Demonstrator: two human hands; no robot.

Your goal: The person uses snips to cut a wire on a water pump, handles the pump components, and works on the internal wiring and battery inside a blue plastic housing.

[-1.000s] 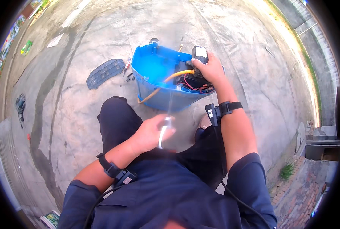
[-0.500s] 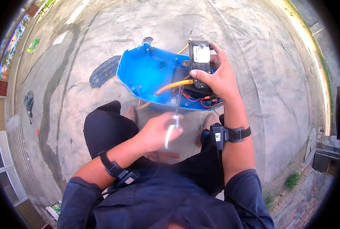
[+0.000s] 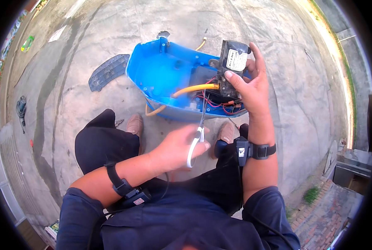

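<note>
A blue plastic housing [image 3: 152, 79] lies on the ground in front of my feet, its hollow side up. Over its right part my right hand [image 3: 255, 91] grips a black pump-like box [image 3: 229, 88] with a white label, thumb on the near face and fingers round the far side. A yellow hose [image 3: 196, 88] runs from the box to the housing. Below the box, red and dark wires [image 3: 225, 109] show inside. My left hand [image 3: 173, 143], a little blurred, holds white-handled scissors [image 3: 190, 156]. Their blades point up toward the hose and wires; whether they touch either I cannot tell.
A dark curved panel [image 3: 109, 73] lies left of the housing. Farther left are a greenish corded tool [image 3: 22, 110] and a small red-handled item [image 3: 31, 143]. A cut hose end [image 3: 202, 41] sticks out behind the housing. My shoes [image 3: 134, 125] are close to its near edge.
The black box has shifted right and tilted slightly in my right hand. My left hand and the scissors have moved a little to the right. The whole view has shifted too.
</note>
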